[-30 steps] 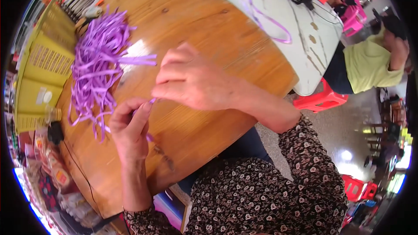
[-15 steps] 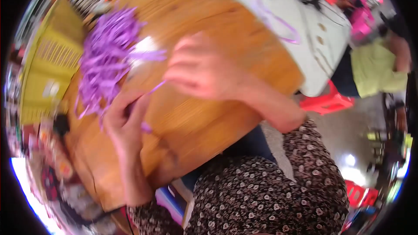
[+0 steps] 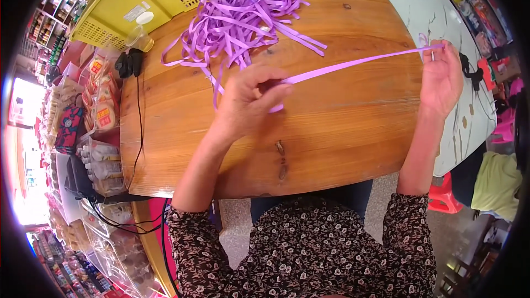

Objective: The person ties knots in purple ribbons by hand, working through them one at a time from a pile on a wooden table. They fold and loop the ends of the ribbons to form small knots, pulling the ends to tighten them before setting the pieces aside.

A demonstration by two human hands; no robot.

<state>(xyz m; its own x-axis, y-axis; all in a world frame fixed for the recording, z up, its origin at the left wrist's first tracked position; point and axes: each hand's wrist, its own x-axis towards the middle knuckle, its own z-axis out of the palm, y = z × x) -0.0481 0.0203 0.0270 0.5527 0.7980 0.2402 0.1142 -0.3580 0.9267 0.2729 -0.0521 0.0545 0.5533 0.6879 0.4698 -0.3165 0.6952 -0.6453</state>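
Observation:
A narrow purple ribbon [image 3: 353, 65] stretches taut above the wooden table, running from one of my hands to the other. My left hand [image 3: 248, 96] pinches it between thumb and fingers near the table's middle, and a short end hangs below the thumb. Over the table's right edge, my right hand [image 3: 441, 77] grips the far end at its fingertips, palm turned toward me. A loose heap of purple ribbons [image 3: 243, 16] lies at the back of the table, beyond my left hand, with several strands trailing toward me.
A yellow plastic basket [image 3: 149, 3] stands at the back left beside a clear cup [image 3: 141, 38]. Near the left edge is a black object with a cable [image 3: 130, 63]. A white marbled table [image 3: 469, 116] adjoins on the right, with a red stool [image 3: 444, 196] below.
My right hand has moved far to the right, drawing the ribbon out straight between both hands. The head view has turned, so the table appears shifted.

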